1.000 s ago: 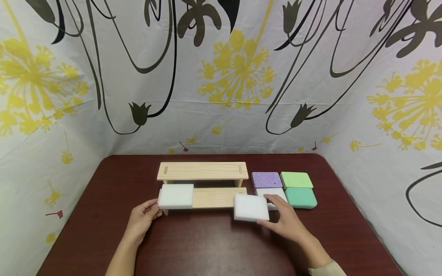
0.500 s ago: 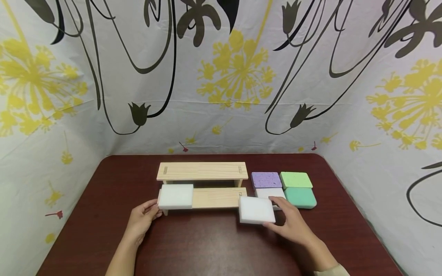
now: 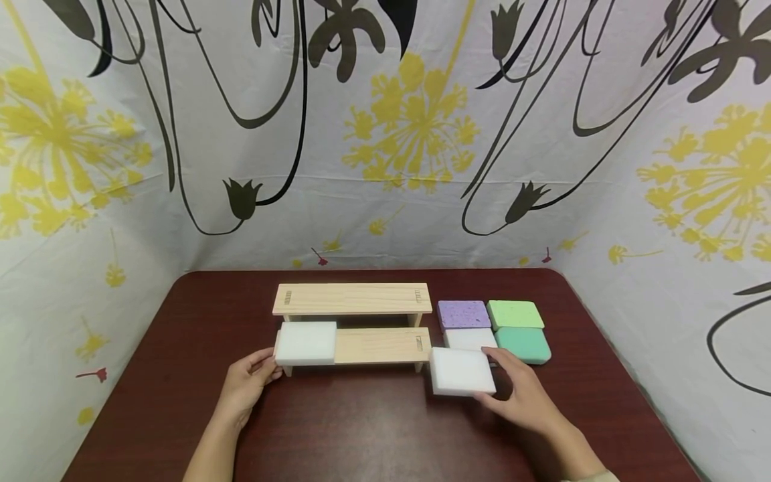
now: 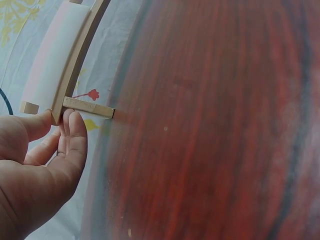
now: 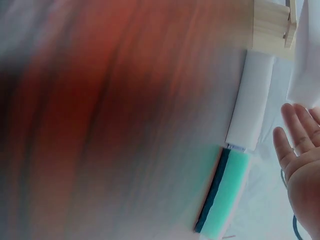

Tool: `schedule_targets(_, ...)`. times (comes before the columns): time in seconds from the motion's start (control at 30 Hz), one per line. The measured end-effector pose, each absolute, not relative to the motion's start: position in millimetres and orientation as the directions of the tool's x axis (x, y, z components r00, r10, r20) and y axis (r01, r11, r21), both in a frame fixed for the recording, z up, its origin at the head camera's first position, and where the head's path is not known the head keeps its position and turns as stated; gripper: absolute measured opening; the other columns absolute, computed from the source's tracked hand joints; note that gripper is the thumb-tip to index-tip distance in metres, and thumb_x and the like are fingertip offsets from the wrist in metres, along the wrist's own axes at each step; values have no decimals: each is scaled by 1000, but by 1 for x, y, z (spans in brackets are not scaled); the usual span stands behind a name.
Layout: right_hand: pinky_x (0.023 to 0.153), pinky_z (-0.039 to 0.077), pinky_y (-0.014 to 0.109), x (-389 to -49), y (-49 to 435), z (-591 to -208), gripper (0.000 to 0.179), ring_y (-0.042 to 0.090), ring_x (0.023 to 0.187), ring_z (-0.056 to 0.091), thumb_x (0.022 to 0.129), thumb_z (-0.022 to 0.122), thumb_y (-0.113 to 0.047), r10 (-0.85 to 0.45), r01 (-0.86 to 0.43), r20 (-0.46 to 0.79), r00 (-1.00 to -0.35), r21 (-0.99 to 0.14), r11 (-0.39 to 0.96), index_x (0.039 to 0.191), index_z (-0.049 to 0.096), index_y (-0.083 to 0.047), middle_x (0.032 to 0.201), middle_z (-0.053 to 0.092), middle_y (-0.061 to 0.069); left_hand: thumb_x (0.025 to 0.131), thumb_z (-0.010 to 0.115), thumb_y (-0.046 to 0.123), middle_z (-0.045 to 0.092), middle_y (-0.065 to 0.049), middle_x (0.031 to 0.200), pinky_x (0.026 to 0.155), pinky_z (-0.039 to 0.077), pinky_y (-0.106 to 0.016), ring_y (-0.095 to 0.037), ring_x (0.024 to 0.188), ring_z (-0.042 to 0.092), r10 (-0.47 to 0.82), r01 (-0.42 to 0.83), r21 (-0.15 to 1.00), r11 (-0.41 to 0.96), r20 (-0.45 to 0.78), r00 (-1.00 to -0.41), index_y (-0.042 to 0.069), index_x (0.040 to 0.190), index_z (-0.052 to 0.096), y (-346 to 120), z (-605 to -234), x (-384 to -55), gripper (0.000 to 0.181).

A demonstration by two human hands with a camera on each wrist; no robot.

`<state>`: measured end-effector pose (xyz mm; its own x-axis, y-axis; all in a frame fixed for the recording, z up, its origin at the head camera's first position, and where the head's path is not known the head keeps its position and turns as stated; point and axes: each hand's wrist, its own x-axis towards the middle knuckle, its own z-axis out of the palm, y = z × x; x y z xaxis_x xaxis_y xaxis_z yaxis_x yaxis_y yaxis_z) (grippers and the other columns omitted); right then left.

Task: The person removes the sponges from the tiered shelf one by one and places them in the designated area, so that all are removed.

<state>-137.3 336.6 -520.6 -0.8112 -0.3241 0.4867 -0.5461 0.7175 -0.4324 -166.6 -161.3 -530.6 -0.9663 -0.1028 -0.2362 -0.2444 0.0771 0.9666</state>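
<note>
My left hand [image 3: 245, 385] pinches the left end of the front wooden shelf [image 3: 381, 345]. In the left wrist view the thumb lies against the top edge of the board [image 4: 75, 60], the fingers below, by a short leg [image 4: 90, 107]. One white sponge block [image 3: 306, 343] lies on that shelf's left end. Between thumb and fingers, my right hand [image 3: 525, 398] holds another white sponge block [image 3: 461, 372] by its right side, in front of the shelf's right end. The right wrist view shows this held block [image 5: 305, 75] raised above the table.
A second wooden shelf [image 3: 352, 298] stands behind the first. To the right, a purple sponge [image 3: 462, 314], a light green sponge [image 3: 515, 314], a teal sponge [image 3: 524, 345] and a partly covered white block [image 3: 466, 337] sit together. Patterned cloth [image 3: 385, 227] borders the dark red table [image 3: 337, 428].
My right hand has carried the white sponge block to the right and slightly nearer, away from the front shelf's right end. The left hand stays at the shelf's left end.
</note>
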Motion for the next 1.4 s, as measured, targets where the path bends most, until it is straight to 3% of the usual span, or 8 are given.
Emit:
schedule_targets(0.37, 101, 31, 2, -130, 353, -519, 77, 19, 113, 59, 65, 94, -19, -302, -506, 457, -837, -437, 744, 131, 60, 1, 124, 65, 8, 105, 49, 0, 62, -28, 121, 83, 60, -24, -14, 93, 67, -109, -246, 966, 79, -237, -965, -14, 137, 51, -161, -531, -168, 35)
schedule_targets(0.5, 86, 46, 7, -128, 359, -520, 77, 14, 103, 61, 66, 95, -18, -311, -492, 424, -851, -435, 754, 131, 60, 0, 121, 65, 5, 105, 49, -1, 63, -28, 120, 84, 60, -25, -14, 93, 67, -110, -244, 967, 79, -235, -966, -14, 137, 51, -161, -531, -168, 35)
schedule_targets(0.6, 76, 54, 18, -127, 363, -521, 77, 11, 97, 62, 66, 95, -21, -316, -479, 398, -861, -427, 767, 131, 60, 0, 119, 66, 3, 105, 49, -1, 62, -29, 122, 84, 60, -25, -15, 94, 67, -109, -245, 966, 81, -236, -966, -14, 137, 50, -161, -532, -168, 35)
schedule_targets(0.7, 72, 56, 26, -126, 367, -521, 77, 10, 94, 62, 67, 95, -25, -317, -458, 360, -877, -433, 776, 131, 61, -1, 119, 66, 3, 105, 49, 0, 61, -29, 124, 84, 60, -24, -15, 95, 67, -110, -249, 965, 81, -240, -965, -13, 138, 51, -161, -532, -167, 35)
schedule_targets(0.87, 61, 53, 24, -124, 372, -523, 76, 3, 78, 60, 70, 95, -29, -322, -424, 281, -904, -501, 754, 131, 60, 0, 111, 66, 3, 105, 50, -1, 62, -27, 122, 83, 59, -23, -13, 94, 66, -109, -234, 970, 69, -226, -968, -15, 137, 51, -161, -532, -166, 35)
schedule_targets(1.13, 61, 52, 25, -123, 377, -521, 80, 2, 75, 58, 70, 95, -29, -309, -370, 204, -929, -525, 766, 133, 58, 2, 108, 67, 4, 105, 50, 0, 63, -24, 121, 83, 59, -23, -12, 93, 66, -104, -234, 970, 68, -227, -968, -15, 138, 50, -162, -534, -165, 36)
schedule_targets(1.4, 64, 55, 27, -124, 382, -522, 84, 2, 80, 61, 75, 91, -34, -323, -323, 101, -941, -555, 767, 140, 53, 3, 128, 63, 18, 105, 51, 0, 64, -24, 119, 83, 59, -22, -12, 92, 67, -100, -232, 970, 71, -225, -969, -15, 138, 50, -162, -533, -165, 36)
